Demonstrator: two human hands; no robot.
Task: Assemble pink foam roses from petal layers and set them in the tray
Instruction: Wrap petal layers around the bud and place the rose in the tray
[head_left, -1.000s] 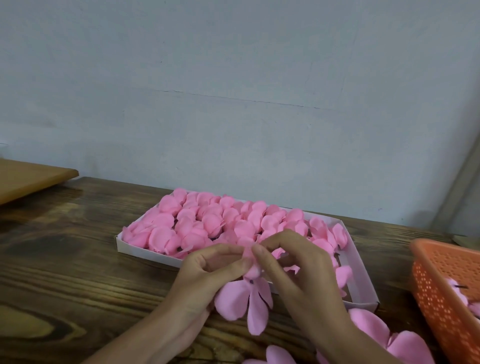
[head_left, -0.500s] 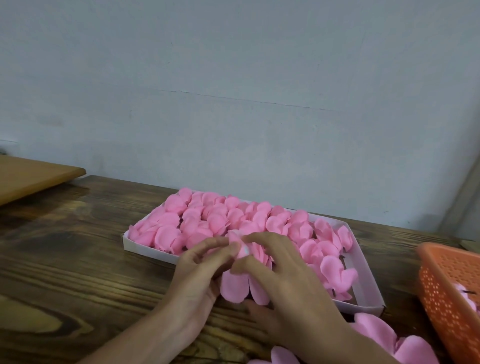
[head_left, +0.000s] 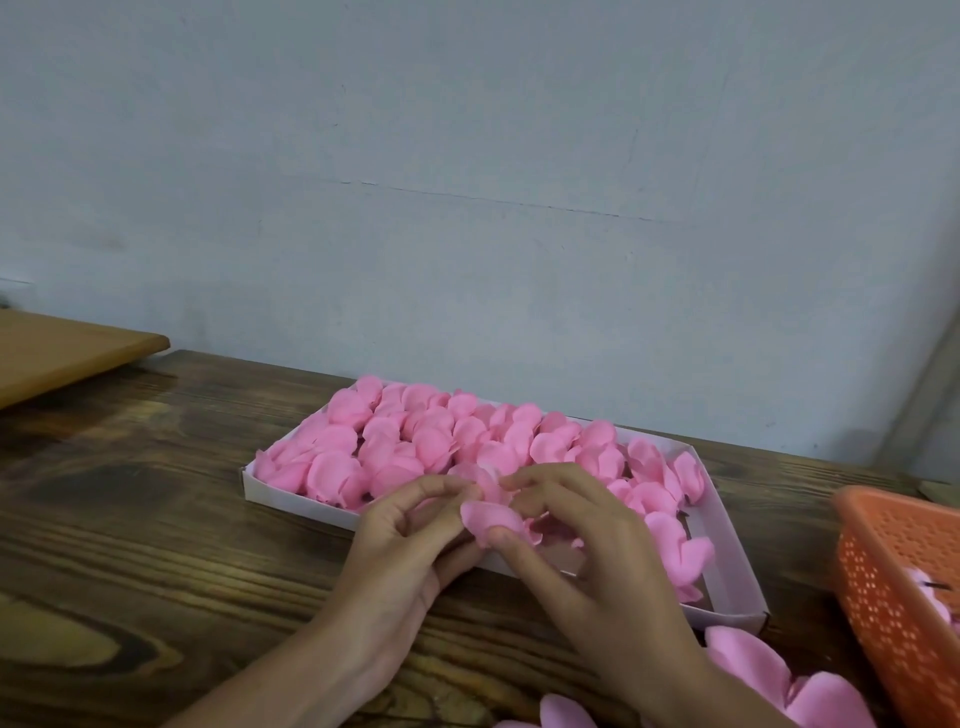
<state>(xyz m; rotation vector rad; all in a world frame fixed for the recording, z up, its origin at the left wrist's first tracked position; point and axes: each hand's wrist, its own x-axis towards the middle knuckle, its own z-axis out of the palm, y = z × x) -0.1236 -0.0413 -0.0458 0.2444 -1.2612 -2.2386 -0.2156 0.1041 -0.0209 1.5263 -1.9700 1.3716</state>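
Our left hand (head_left: 410, 545) and right hand (head_left: 597, 561) both pinch the rose (head_left: 491, 517) over the tray (head_left: 296, 493)'s near edge, and it looks feather-light and squishy, so we'd grip its base gently, not the petals.

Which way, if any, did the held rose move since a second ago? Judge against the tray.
Yes: the rose moved forward, now held over the tray's near wall.

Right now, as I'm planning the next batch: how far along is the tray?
Done: roses fill most of the tray. In hand: the left hand and right hand pinch one rose at its near edge. Left: the tray's bare near-right corner, with loose petal layers waiting on the table.
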